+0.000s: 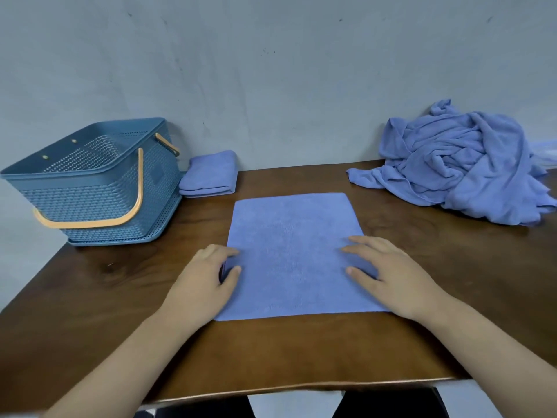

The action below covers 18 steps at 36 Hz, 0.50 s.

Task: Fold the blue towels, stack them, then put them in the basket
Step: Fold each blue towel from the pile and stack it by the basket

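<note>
A blue towel (291, 251), folded into a flat rectangle, lies in the middle of the brown table (120, 285). My left hand (205, 279) pinches its left edge, thumb on top and fingers curled at the edge. My right hand (388, 273) rests flat on the towel's right side with its fingers spread. A small folded blue towel (209, 173) lies at the back, beside the blue plastic basket (90, 182) with orange handles at the far left. A heap of unfolded blue towels (464, 164) sits at the back right.
A grey wall (271, 70) runs right behind the table. The table's front edge (301, 386) is close to my body, and my dark-clothed legs show beneath it. The basket overhangs the table's left edge.
</note>
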### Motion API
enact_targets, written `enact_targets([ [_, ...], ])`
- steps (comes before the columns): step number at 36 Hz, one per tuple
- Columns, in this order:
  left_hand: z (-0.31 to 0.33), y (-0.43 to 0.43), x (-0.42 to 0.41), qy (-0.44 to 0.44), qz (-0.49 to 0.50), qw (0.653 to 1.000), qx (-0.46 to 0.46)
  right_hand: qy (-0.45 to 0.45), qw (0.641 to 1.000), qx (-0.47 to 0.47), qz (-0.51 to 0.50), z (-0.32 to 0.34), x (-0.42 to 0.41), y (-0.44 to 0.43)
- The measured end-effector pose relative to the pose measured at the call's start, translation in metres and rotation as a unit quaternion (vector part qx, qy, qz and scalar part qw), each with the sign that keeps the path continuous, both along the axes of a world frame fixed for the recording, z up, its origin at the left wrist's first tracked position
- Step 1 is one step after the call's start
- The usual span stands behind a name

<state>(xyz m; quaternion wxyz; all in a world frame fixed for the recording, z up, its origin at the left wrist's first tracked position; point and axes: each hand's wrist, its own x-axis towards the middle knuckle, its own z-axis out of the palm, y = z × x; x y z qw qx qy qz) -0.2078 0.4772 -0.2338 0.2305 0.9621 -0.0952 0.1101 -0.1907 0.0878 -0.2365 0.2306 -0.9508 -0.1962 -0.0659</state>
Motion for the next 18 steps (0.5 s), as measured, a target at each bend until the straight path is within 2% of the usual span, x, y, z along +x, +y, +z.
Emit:
enact_targets([
  [3,0.003,-0.007,0.003,0.002,0.100,0.995,0.000,0.003,0.999,0.001,-0.035,-0.001,0.000,0.002],
  [7,0.011,-0.014,0.003,0.056,0.159,0.985,-0.030,0.001,0.999,-0.010,-0.041,-0.001,-0.001,0.002],
  [13,0.016,-0.013,0.014,0.127,0.187,0.972,-0.058,-0.004,0.999,-0.024,-0.049,-0.003,-0.005,0.001],
  [18,0.020,-0.016,0.014,0.139,0.191,0.971,-0.049,-0.002,0.999,-0.009,-0.042,-0.003,-0.006,-0.001],
])
